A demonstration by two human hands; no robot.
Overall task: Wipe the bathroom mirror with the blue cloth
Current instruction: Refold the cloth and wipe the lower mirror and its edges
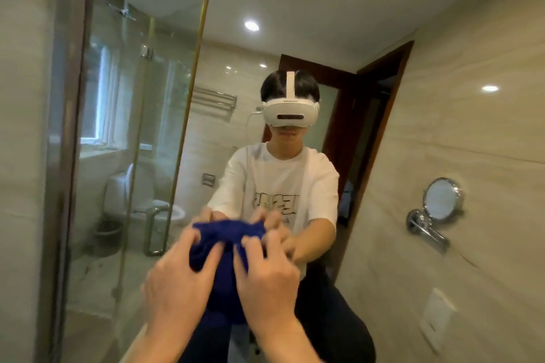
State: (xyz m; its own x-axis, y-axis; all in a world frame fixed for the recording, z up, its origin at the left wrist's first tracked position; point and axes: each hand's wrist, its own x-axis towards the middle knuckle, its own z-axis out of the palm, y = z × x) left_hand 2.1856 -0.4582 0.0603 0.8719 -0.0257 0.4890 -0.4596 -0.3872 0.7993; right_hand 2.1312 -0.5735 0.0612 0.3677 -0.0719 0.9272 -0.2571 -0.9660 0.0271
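Both hands are up against the bathroom mirror (295, 23) with the blue cloth (219, 271) bunched between them and the glass. The left hand (174, 283) sits on the cloth's left side, fingers curled into the fabric; the right hand (269, 277) is on its right side, fingers likewise dug in and gripping. The cloth lies straight ahead of both palms, equally near each, its bulk hanging downward between the wrists. Forearms reach forward and slightly inward, converging on the cloth. Whether the cloth touches the glass is likely but not certain. Next move probably needs the cloth flattened before sweeping sideways.
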